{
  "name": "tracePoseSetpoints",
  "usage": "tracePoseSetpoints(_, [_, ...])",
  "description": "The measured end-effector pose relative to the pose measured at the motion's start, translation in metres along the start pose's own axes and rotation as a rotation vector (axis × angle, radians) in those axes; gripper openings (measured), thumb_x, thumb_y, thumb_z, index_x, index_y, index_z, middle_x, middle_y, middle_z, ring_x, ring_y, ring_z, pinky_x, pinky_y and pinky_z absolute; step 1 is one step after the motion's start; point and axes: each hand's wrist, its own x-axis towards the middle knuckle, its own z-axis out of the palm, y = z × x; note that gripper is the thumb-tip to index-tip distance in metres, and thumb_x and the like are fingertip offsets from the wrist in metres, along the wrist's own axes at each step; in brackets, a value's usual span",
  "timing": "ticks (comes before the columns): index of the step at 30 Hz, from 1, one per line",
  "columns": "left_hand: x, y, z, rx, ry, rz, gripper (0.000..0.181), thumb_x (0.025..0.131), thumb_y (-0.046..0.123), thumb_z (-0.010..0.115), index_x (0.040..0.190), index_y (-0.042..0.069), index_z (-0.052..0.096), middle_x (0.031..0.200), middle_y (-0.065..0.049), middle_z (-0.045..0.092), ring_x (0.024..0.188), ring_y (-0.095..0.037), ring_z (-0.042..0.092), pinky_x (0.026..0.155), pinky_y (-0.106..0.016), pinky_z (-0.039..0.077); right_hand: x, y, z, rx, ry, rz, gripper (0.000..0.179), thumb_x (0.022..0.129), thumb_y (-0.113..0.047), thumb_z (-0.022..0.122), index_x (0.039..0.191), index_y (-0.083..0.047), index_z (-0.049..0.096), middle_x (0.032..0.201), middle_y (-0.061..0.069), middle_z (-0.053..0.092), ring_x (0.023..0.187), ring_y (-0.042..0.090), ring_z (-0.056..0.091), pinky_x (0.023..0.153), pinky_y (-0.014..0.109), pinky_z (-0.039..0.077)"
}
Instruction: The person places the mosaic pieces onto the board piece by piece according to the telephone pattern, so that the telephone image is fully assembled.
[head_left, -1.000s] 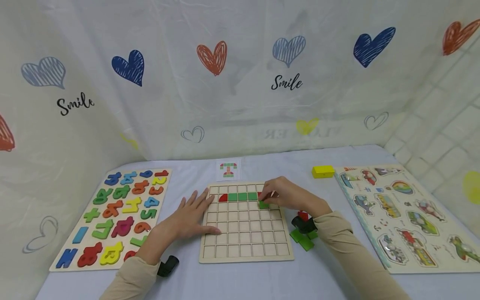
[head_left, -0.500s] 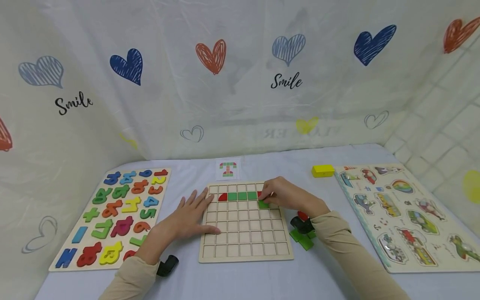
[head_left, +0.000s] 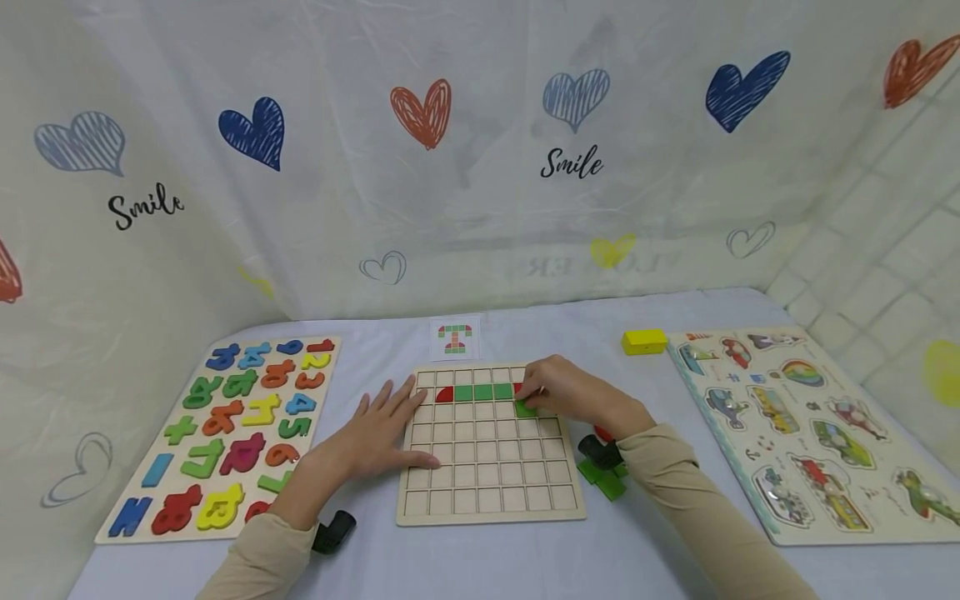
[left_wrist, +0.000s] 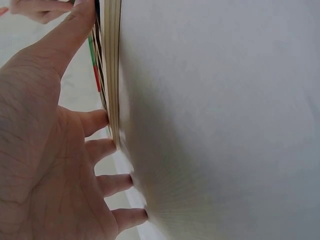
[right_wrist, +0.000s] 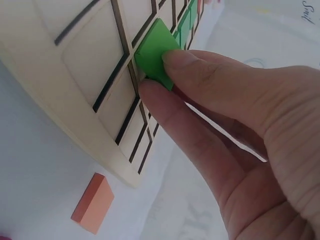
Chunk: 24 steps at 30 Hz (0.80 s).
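A wooden grid board [head_left: 491, 515] lies in the middle of the table. In its second row sit a red curved-corner tile [head_left: 445, 395] and several green tiles [head_left: 483, 392]. My left hand [head_left: 371, 437] rests at the board's left edge with spread fingers, the thumb reaching over the frame; the left wrist view shows fingertips [left_wrist: 122, 182] down by that edge. My right hand [head_left: 566, 392] pinches a green square tile [right_wrist: 156, 52] between thumb and finger. That tile stands tilted at a grid cell near the board's right side, one row below the filled row. A red tile is partly hidden behind the fingers.
Loose green tiles [head_left: 611, 486] and a red piece [head_left: 603, 433] lie right of the board, partly behind the right wrist's black camera [head_left: 600, 452]. Behind the board lies a pattern card [head_left: 455, 337]. Yellow blocks [head_left: 643, 342], a letter-number puzzle [head_left: 167, 492] and a vehicle puzzle [head_left: 787, 442] flank it.
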Motion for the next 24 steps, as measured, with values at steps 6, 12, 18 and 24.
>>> tracePoseSetpoints(6, [-0.0013, 0.0009, -0.0024, -0.009, -0.001, -0.002, 0.112, 0.086, 0.073, 0.07, 0.167, 0.009, 0.026, 0.175, -0.016, 0.01, 0.158, -0.049, 0.006, 0.122, -0.072, 0.008, 0.0008, -0.0049, -0.0003, -0.045, 0.007, 0.01, 0.017, 0.085, 0.01, 0.079, 0.102, 0.006, 0.081, 0.09, 0.009, 0.073, 0.08, 0.013, 0.069, 0.071, 0.019, 0.057])
tracePoseSetpoints(12, [-0.0007, -0.0004, -0.0014, -0.006, 0.002, -0.002, 0.112, 0.086, 0.073, 0.07, 0.167, 0.009, 0.026, 0.175, -0.016, 0.01, 0.158, -0.049, 0.006, 0.122, -0.072, 0.008, 0.0001, -0.0045, 0.0021, -0.075, 0.023, 0.024, 0.012, 0.085, 0.01, 0.08, 0.094, 0.002, 0.083, 0.088, 0.007, 0.073, 0.079, 0.012, 0.068, 0.071, 0.019, 0.056])
tracePoseSetpoints(18, [-0.0004, -0.0008, -0.001, -0.005, -0.005, -0.005, 0.112, 0.086, 0.073, 0.069, 0.167, 0.01, 0.026, 0.175, -0.015, 0.01, 0.159, -0.048, 0.005, 0.122, -0.072, 0.007, -0.002, -0.0023, 0.0032, -0.072, 0.024, 0.032, 0.01, 0.086, 0.009, 0.08, 0.091, 0.001, 0.082, 0.089, 0.005, 0.072, 0.079, 0.012, 0.067, 0.072, 0.02, 0.057])
tracePoseSetpoints(24, [-0.0005, -0.0012, 0.0, -0.01, -0.005, -0.005, 0.112, 0.086, 0.073, 0.07, 0.166, 0.009, 0.026, 0.175, -0.016, 0.011, 0.159, -0.048, 0.006, 0.122, -0.072, 0.008, -0.0073, -0.0032, 0.0019, -0.035, 0.007, 0.036, 0.014, 0.088, 0.012, 0.077, 0.097, 0.002, 0.081, 0.096, 0.008, 0.073, 0.085, 0.015, 0.068, 0.077, 0.024, 0.059])
